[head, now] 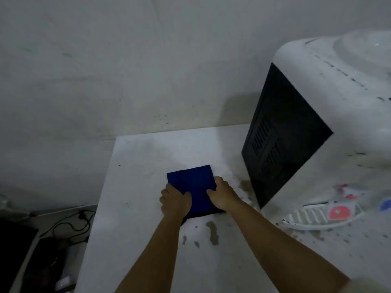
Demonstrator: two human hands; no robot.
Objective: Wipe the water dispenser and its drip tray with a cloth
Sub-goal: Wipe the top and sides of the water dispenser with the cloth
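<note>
Both hands clamp the folded blue cloth [193,182] flat on the bench [137,166], left hand [175,203] and right hand [223,194] either side, while the water dispenser [338,115] and drip tray [311,216] sit off right, nearer the right hand.

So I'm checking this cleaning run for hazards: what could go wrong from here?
The folded dark blue cloth, held by the left hand and right hand, lies on the stained white tabletop, so it may carry grime onto the white water dispenser. Its white slotted drip tray looks loose and might slide.
</note>
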